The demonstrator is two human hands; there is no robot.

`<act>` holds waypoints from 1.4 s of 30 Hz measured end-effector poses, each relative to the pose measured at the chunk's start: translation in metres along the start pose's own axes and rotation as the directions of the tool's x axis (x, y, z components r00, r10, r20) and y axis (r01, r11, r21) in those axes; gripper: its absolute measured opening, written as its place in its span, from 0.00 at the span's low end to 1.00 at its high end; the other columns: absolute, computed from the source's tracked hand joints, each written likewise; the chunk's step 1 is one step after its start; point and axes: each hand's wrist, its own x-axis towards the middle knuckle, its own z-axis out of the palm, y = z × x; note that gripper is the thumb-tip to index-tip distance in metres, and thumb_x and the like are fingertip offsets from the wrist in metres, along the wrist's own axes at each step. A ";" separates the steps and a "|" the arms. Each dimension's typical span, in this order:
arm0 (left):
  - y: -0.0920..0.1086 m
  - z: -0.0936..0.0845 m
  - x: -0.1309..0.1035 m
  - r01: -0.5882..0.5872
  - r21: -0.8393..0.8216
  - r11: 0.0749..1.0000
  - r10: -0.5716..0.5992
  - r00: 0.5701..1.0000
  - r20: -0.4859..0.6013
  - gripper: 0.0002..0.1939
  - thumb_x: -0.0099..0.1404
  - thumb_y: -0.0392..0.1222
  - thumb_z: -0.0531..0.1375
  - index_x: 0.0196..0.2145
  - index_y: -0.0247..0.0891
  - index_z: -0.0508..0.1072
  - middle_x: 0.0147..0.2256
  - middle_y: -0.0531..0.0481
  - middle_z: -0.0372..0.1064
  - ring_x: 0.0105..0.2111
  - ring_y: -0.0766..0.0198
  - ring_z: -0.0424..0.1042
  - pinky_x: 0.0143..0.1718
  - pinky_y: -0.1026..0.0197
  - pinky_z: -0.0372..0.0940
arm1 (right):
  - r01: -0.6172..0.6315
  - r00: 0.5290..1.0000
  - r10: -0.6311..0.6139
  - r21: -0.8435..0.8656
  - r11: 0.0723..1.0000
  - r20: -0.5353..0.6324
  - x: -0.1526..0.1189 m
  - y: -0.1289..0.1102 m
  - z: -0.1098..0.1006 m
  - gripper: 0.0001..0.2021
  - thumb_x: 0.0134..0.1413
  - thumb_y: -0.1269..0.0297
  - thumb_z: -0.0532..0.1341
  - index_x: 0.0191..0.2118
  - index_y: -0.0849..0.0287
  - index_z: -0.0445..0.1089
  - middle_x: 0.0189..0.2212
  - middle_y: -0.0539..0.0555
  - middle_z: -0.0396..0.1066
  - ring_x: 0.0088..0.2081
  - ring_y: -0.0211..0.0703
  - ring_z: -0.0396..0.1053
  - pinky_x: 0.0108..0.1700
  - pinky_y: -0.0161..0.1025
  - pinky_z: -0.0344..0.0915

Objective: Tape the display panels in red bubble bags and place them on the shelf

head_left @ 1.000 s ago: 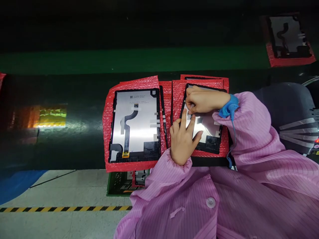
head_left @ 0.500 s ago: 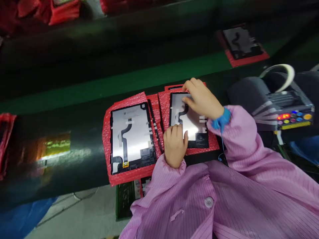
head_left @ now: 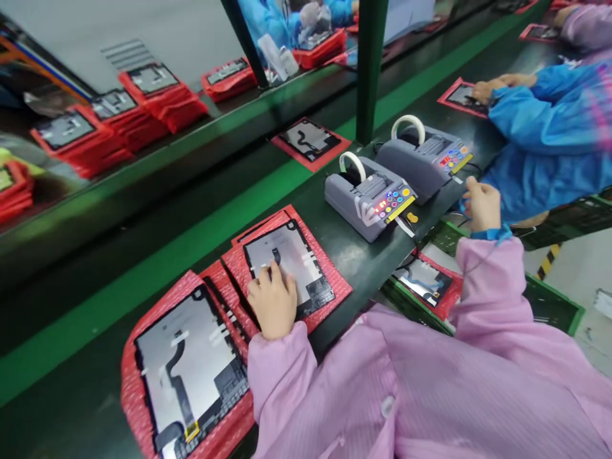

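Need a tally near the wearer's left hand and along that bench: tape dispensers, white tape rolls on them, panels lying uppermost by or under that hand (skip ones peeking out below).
Tape dispensers: 2
White tape rolls: 2
Uppermost panels by or under the left hand: 2
Total: 6

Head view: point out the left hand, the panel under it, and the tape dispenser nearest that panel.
Left hand (head_left: 274,301), head view: back of the hand.
Panel (head_left: 299,262), head view: silvery surface, right of the fingers.
Tape dispenser (head_left: 363,192), head view: gray housing.
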 end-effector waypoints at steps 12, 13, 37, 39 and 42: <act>0.000 0.003 0.017 0.024 -0.039 0.999 -0.024 1.000 -0.002 0.29 0.70 0.51 0.54 0.64 0.36 0.67 0.49 0.33 0.66 0.46 0.44 0.63 0.45 0.46 0.62 | 0.214 0.973 -0.223 0.124 0.969 0.062 -0.139 -0.113 0.033 0.07 0.53 0.54 0.64 0.28 0.47 0.69 0.22 0.53 0.57 0.22 0.43 0.53 0.26 0.45 0.46; -0.001 0.003 0.018 0.032 -0.043 0.999 -0.032 0.999 -0.001 0.29 0.70 0.51 0.54 0.64 0.37 0.67 0.49 0.34 0.66 0.46 0.44 0.64 0.45 0.46 0.62 | 0.204 0.933 -0.225 0.103 0.974 0.282 -0.159 -0.125 0.055 0.07 0.53 0.55 0.65 0.29 0.49 0.70 0.24 0.53 0.61 0.23 0.42 0.55 0.26 0.44 0.49; -0.006 0.007 0.011 0.054 -0.212 0.976 -0.045 0.998 0.047 0.25 0.74 0.50 0.51 0.63 0.40 0.68 0.56 0.35 0.65 0.48 0.46 0.65 0.49 0.45 0.63 | 0.411 0.432 0.098 -0.292 0.864 0.897 -0.204 -0.080 0.293 0.08 0.54 0.62 0.61 0.28 0.60 0.73 0.21 0.51 0.71 0.24 0.39 0.66 0.31 0.38 0.58; -0.006 0.007 0.011 0.054 -0.208 0.977 -0.046 0.998 0.045 0.25 0.74 0.50 0.51 0.63 0.40 0.68 0.56 0.35 0.65 0.48 0.46 0.65 0.49 0.45 0.63 | 0.441 0.439 0.093 -0.304 0.844 0.894 -0.205 -0.082 0.293 0.08 0.54 0.63 0.61 0.28 0.59 0.74 0.22 0.52 0.72 0.26 0.39 0.66 0.32 0.38 0.58; -0.006 0.007 0.011 0.055 -0.208 0.977 -0.049 0.998 0.033 0.25 0.74 0.50 0.51 0.63 0.40 0.68 0.56 0.36 0.65 0.48 0.46 0.65 0.49 0.45 0.63 | 0.478 0.449 0.089 -0.323 0.817 0.889 -0.207 -0.086 0.293 0.08 0.55 0.64 0.61 0.28 0.59 0.73 0.23 0.52 0.72 0.26 0.39 0.67 0.33 0.38 0.58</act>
